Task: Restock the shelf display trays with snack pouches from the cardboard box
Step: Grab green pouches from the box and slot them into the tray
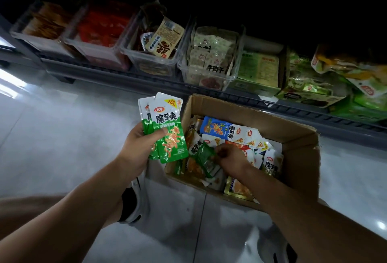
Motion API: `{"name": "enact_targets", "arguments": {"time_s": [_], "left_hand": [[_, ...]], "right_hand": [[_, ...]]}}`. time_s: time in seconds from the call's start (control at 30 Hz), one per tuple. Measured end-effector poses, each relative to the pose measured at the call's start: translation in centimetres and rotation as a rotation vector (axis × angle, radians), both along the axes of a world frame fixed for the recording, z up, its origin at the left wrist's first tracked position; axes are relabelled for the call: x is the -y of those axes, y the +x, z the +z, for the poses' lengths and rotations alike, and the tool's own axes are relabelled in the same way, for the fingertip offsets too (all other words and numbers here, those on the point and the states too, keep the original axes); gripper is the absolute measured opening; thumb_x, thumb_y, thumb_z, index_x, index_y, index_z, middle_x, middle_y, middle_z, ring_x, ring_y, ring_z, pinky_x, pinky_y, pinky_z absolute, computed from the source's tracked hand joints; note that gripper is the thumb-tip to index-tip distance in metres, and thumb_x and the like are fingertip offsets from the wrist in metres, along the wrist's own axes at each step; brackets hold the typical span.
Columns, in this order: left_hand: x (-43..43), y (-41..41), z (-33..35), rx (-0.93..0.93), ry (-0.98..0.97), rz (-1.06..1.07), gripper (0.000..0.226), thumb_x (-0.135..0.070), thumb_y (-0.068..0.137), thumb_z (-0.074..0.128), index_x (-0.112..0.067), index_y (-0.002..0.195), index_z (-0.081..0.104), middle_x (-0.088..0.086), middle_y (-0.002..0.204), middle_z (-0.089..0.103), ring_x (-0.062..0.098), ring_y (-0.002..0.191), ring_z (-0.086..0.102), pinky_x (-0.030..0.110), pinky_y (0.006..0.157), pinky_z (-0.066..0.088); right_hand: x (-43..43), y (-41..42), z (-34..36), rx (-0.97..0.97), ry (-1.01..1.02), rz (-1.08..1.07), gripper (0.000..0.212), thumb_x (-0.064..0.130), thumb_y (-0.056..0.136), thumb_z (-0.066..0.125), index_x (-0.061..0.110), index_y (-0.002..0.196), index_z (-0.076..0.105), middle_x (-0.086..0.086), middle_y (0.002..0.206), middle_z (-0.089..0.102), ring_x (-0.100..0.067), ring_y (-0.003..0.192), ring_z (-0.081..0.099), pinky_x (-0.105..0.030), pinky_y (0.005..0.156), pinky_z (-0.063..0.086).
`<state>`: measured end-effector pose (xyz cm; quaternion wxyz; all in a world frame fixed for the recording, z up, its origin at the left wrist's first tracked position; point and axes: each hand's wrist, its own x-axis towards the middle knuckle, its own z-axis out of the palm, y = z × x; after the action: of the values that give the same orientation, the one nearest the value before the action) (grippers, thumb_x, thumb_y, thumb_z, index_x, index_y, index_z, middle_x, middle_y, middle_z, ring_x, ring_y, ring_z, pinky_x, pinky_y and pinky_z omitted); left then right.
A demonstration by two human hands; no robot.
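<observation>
Over a tiled floor (52, 137), with a grey shoe (136, 202) just beside the near left corner of the cardboard box (301, 164), a person sorts stock for the shelf. The left hand (136, 149), held just outside the box's left wall, clasps a fanned stack of green pouches (167, 124), thumb curled across their fronts. The right hand (229, 155) reaches inside, near that same wall, and pinches one more green pouch (206, 159) out of the mixed pouches (230, 130) heaped there. Beyond the box's far edge, clear trays (150, 61) line the front edge of the dark shelf (293, 107), most part filled.

The work appears to be at the gathering stage, with nothing yet moved to a tray. The next move likely calls for lifting the pinched pouch clear, adding it to the stack, then finding the matching tray; green packs lie toward the shelf's right end, though which tray fits cannot be told.
</observation>
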<state>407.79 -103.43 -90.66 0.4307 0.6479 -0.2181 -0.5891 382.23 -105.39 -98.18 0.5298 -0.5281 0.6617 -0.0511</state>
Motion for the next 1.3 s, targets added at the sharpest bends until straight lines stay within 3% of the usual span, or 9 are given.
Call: {"name": "enact_targets", "arguments": {"time_s": [0.17,0.37,0.5,0.63,0.73,0.83,0.97,1.17,1.3], "left_hand": [[0.1,-0.4,0.5,0.018,-0.029,0.002,0.024,0.0,0.092,0.068,-0.016,0.109,0.074,0.009,0.103,0.079,0.033,0.096,0.075,0.044,0.083,0.061],[0.0,-1.6,1.4,0.05,-0.051,-0.072,0.042,-0.023,0.072,0.082,-0.016,0.113,0.074,0.008,0.108,0.079,0.036,0.105,0.073,0.062,0.101,0.052],[-0.5,-2.9,1.8,0.071,-0.033,-0.113,0.033,-0.015,0.081,0.082,-0.015,0.112,0.072,0.007,0.105,0.079,0.035,0.103,0.073,0.06,0.1,0.053],[-1.1,-4.7,2.4,0.07,-0.03,-0.149,0.028,-0.006,0.089,0.076,-0.007,0.115,0.067,0.013,0.107,0.077,0.032,0.104,0.072,0.044,0.096,0.056],[-1.3,-6.7,3.4,0.054,-0.038,-0.204,0.021,-0.009,0.09,0.076,-0.011,0.11,0.07,0.008,0.103,0.078,0.027,0.103,0.072,0.043,0.101,0.053],[-1.1,-8.5,4.9,-0.023,-0.073,-0.236,0.022,-0.009,0.094,0.07,-0.012,0.116,0.072,0.008,0.112,0.078,0.028,0.112,0.071,0.053,0.108,0.048],[-1.0,-10.0,7.4,-0.158,-0.071,-0.275,0.036,-0.016,0.099,0.063,-0.024,0.134,0.061,0.0,0.126,0.073,0.026,0.123,0.065,0.056,0.103,0.05],[-1.1,-11.8,11.5,-0.2,-0.087,-0.318,0.053,-0.044,0.09,0.069,-0.028,0.138,0.058,0.003,0.131,0.071,0.028,0.119,0.068,0.06,0.106,0.049],[-1.4,-13.2,14.8,0.084,-0.208,-0.545,0.071,-0.074,0.09,0.044,-0.045,0.153,0.032,-0.008,0.138,0.057,0.017,0.126,0.056,0.045,0.109,0.045]], "right_hand": [[1.1,-2.4,3.6,0.029,-0.06,-0.211,0.018,0.014,0.094,0.062,0.014,0.078,0.053,-0.005,0.07,0.056,-0.015,0.058,0.05,-0.022,0.047,0.041],[0.5,-4.1,7.6,0.729,0.394,-0.602,0.022,0.008,0.104,0.046,-0.003,0.121,0.053,-0.03,0.119,0.066,-0.04,0.106,0.068,-0.055,0.083,0.058],[-0.2,-4.0,9.4,0.937,0.491,-0.576,0.046,0.0,0.089,0.046,-0.001,0.135,0.049,-0.024,0.12,0.062,-0.03,0.096,0.065,-0.039,0.085,0.046],[-0.2,-3.6,11.2,0.98,0.419,-0.453,0.067,0.007,0.061,0.074,-0.001,0.124,0.054,-0.019,0.108,0.06,-0.026,0.082,0.054,-0.038,0.076,0.046],[-0.4,-2.7,13.3,0.914,0.223,-0.367,0.03,0.016,0.085,0.071,0.006,0.108,0.056,-0.014,0.097,0.064,-0.024,0.082,0.062,-0.033,0.072,0.053],[-1.1,-1.7,15.1,0.506,-0.171,-0.283,0.006,0.014,0.095,0.065,0.011,0.099,0.063,-0.01,0.092,0.069,-0.019,0.075,0.065,-0.04,0.067,0.058],[-1.6,-2.1,17.0,0.207,-0.385,-0.254,0.047,0.028,0.084,0.08,0.02,0.116,0.047,0.002,0.102,0.062,-0.013,0.086,0.063,-0.032,0.069,0.057],[-2.1,-3.2,20.5,0.488,-0.112,-0.336,0.034,0.021,0.092,0.071,0.013,0.122,0.057,-0.011,0.114,0.071,-0.027,0.1,0.072,-0.052,0.09,0.058],[-2.9,-3.8,23.3,0.749,-0.026,-0.336,0.035,0.007,0.097,0.059,0.018,0.13,0.054,-0.015,0.121,0.069,-0.036,0.111,0.067,-0.06,0.095,0.052]]}}
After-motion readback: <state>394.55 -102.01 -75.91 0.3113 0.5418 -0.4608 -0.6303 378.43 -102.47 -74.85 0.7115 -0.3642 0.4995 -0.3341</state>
